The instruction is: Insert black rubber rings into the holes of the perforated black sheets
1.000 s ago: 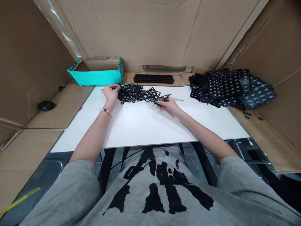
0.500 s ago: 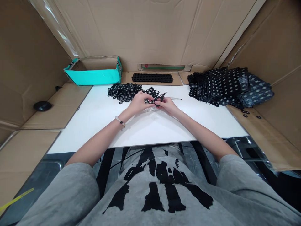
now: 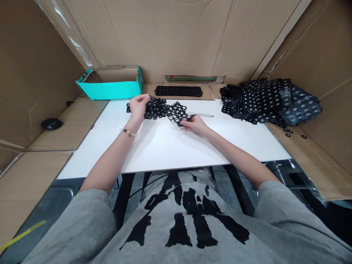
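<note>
Fingers of the left hand [image 3: 138, 106] pinch nearly closed over the pile of black rings [image 3: 157, 110] on the white board [image 3: 165, 150], any catch indiscernible, while the right hand [image 3: 198, 125] grips the black openwork piece [image 3: 177, 111] beside it, apparently a picking step calling next for light fingertips.

Piled black rings [image 3: 157, 109] look loose on the tabletop [image 3: 170, 152].
</note>
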`<state>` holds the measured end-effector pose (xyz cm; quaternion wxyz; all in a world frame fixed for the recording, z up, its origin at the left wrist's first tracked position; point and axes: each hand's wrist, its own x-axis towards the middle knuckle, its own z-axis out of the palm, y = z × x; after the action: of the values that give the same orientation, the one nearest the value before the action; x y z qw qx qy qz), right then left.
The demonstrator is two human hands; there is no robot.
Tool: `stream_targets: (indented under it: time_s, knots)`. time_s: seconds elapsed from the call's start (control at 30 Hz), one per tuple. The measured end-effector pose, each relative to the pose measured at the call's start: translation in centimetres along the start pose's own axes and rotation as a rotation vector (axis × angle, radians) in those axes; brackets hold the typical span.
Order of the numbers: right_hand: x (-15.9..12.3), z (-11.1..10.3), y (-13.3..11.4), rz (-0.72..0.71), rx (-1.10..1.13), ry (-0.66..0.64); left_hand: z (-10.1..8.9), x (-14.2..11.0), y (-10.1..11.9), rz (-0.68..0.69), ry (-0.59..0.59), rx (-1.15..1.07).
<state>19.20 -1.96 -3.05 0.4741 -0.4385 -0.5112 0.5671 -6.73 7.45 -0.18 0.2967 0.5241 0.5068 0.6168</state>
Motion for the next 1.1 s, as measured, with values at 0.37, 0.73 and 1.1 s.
stream_targets:
  time_s: [0.37, 0.73, 1.1]
  knots:
    - [-0.2, -0.1, -1.1, 0.01, 0.049, 0.019, -4.0, 2.2, -1.7, 0.116, 0.015, 0.294]
    - [-0.2, 0.3, -0.6, -0.076, -0.041, -0.042, 3.8, -7.2, 3.2, 0.414, -0.807, 0.354]
    - [-0.1, 0.0, -0.5, -0.069, 0.037, -0.054, 4.2, -7.3, 3.2, 0.174, -0.844, 0.176]
